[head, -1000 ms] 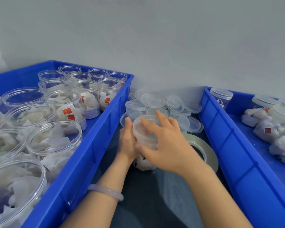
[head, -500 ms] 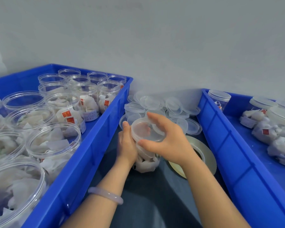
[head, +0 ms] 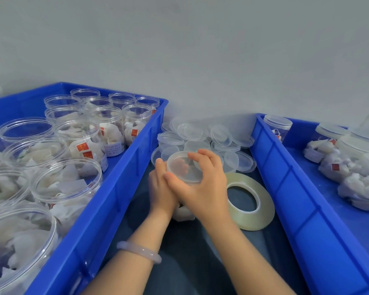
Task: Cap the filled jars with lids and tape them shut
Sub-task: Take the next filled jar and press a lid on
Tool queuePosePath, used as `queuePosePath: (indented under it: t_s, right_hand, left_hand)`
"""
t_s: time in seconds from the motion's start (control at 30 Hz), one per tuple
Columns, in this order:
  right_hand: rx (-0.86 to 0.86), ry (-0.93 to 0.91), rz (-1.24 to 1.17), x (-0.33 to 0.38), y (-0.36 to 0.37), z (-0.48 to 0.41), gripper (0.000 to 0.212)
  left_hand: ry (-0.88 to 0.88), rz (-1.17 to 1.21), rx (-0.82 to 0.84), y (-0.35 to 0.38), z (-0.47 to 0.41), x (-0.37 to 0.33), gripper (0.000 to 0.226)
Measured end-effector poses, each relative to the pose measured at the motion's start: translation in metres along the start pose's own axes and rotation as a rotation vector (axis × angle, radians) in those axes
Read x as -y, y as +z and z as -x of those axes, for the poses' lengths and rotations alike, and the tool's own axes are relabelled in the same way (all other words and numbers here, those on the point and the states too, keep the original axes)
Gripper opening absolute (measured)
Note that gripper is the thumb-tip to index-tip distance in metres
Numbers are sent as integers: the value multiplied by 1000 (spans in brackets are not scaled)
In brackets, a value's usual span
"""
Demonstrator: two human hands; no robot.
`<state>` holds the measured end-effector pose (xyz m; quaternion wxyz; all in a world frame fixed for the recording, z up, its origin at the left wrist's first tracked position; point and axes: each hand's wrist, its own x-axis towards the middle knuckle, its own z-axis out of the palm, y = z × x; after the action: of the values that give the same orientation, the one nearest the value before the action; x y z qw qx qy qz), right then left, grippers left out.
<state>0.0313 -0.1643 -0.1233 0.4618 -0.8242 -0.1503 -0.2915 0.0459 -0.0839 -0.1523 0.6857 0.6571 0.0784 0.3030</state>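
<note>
Open filled jars [head: 66, 179] stood in the left crate [head: 107, 209]. Between the crates, the left hand [head: 161, 190] wrapped the side of a filled jar [head: 184, 212], fingers pointing up. The right hand [head: 209, 188] arched over its top, fingers and thumb gripping the lid's [head: 182, 167] rim. Spare lids [head: 192, 133] lay beyond. A tape roll [head: 262, 216] lay flat just right of the hands, and capped jars [head: 277, 126] stood in the right crate [head: 285, 188].

I see a clear round lid [head: 184, 168] atop the filled jar [head: 183, 212], perhaps not fully seated. Only the jar's white-stuffed base shows. The tape [head: 262, 213], a flat clear roll, lies just right of it.
</note>
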Motion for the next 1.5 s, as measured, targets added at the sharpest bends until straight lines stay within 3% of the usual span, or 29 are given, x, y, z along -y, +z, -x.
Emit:
queuePosePath:
  t_s: [0.1, 0.2, 0.27, 0.33, 0.4, 0.53, 0.63, 0.7, 0.77, 0.87, 0.93, 1.07, 1.17, 1.33, 1.5]
  right_hand:
    - [114, 19, -65, 3, -8, 1, 84]
    - [323, 204, -123, -12, -35, 7, 98]
    - [348, 294, 247, -38, -60, 10, 97]
    - [514, 347, 685, -56, -77, 14, 96]
    - [605, 355, 792, -65, -75, 20, 95]
    - [466, 259, 586, -69, -69, 25, 66]
    - [312, 210, 379, -65, -73, 26, 55]
    - [196, 166, 237, -57, -76, 29, 47]
    - [114, 131, 117, -48, -78, 31, 41]
    - [22, 11, 66, -36, -80, 33, 38]
    - [-12, -55, 63, -27, -79, 35, 40]
    - [-23, -157, 50, -16, -76, 40, 42]
    - [-31, -171, 14, -14, -73, 42, 37]
    - [-10, -170, 24, -13, -70, 44, 41]
    - [-11, -159, 57, -12, -67, 44, 43]
  left_hand:
    - [-123, 113, 38, -4, -7, 2, 58]
    - [-170, 156, 28, -7, -8, 7, 53]
    - [-154, 150, 17, -6, -7, 8, 52]
    - [-166, 167, 18, -5, -6, 6, 55]
    - [-197, 175, 44, -5, -4, 5, 61]
    - [-290, 264, 236, -9, 3, 4, 68]
    - [-219, 185, 216, -10, 11, 4, 81]
    - [-18, 35, 49, -11, 16, -3, 66]
    - [320, -151, -103, -16, 18, -16, 42]
    - [758, -290, -15, -20, 27, -34, 29]
    - [848, -357, 80, -19, 35, -44, 29]
    - [859, -465, 216, -16, 44, -51, 36]
    - [787, -439, 265, -19, 43, -53, 30]
    - [756, -376, 274, -19, 49, -55, 19]
    - [710, -458, 278, -18, 50, -55, 15]
